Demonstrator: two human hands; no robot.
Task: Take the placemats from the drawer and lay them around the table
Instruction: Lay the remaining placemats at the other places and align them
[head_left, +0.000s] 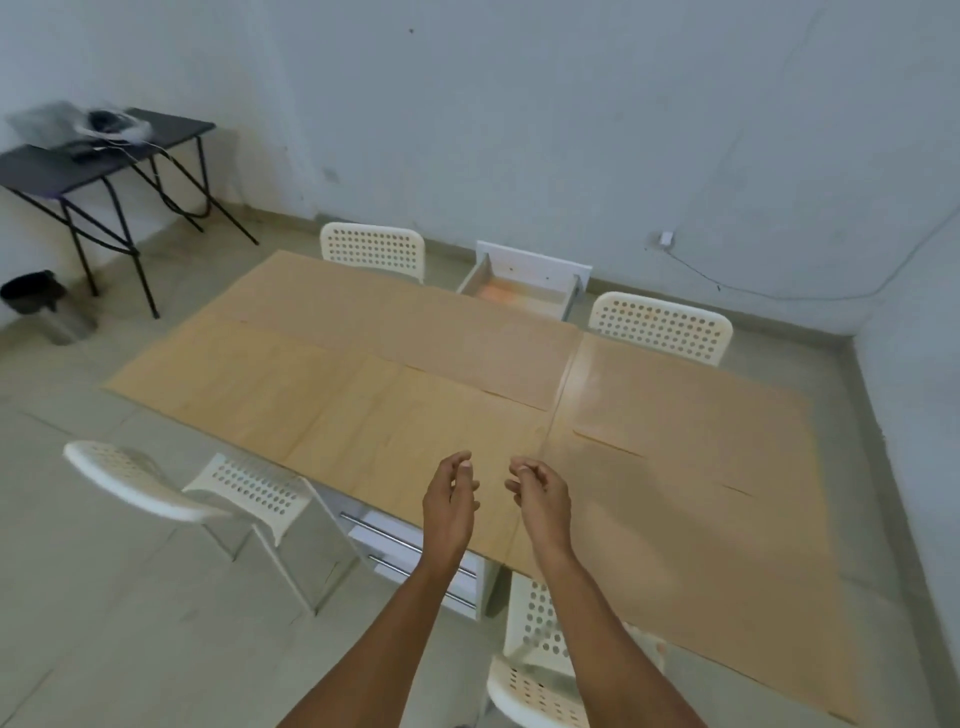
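Note:
Several tan placemats (332, 364) lie flat on the table, edge to edge and partly overlapping, and hide most of its top. The rightmost one (691, 467) reaches the near right corner. At the table's far side a white drawer (563, 299) stands pulled out, its orange-tinted bottom showing and nothing that I can make out inside. My left hand (449, 499) and my right hand (540, 493) hover side by side over the near edge of the mats. Both have loosely curled fingers and hold nothing.
White perforated chairs stand around the table: two at the far side (371, 249) (660, 325), one at the near left (156, 483), one under my arms (540, 675). Shut drawers with metal handles (405, 551) sit below the near edge. A black folding table (104, 150) and a bin (36, 306) stand at the back left.

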